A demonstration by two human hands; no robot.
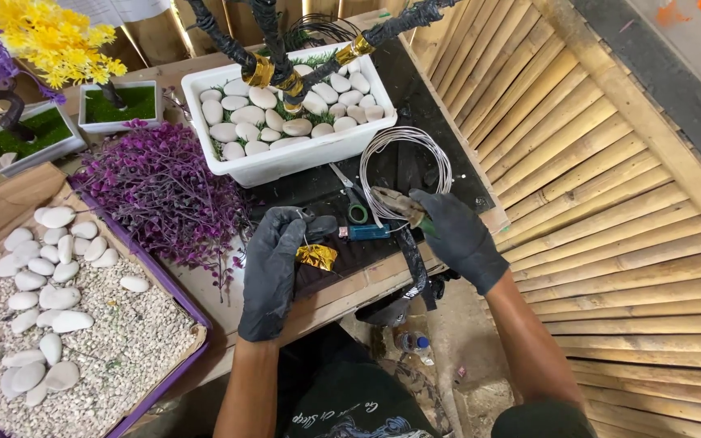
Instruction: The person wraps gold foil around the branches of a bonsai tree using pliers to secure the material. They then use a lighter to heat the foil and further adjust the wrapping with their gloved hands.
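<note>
Both my hands wear dark gloves. My left hand (273,264) pinches a thin wire with a crumpled gold foil piece (316,256) at its fingertips. My right hand (456,235) grips pliers (395,203), whose jaws point left toward a coil of silver wire (407,146) lying on the black mat (326,191). Just beyond stands a white rectangular planter (285,162) filled with white stones, holding black wrapped branches (269,40) banded with gold foil.
Scissors (354,207) and a small teal tool (367,232) lie on the mat. Purple artificial foliage (164,195) sits left of them. A box (83,324) of gravel and white stones is at lower left. Small potted artificial trees (115,101) stand behind. A bamboo slat panel (594,178) fills the right.
</note>
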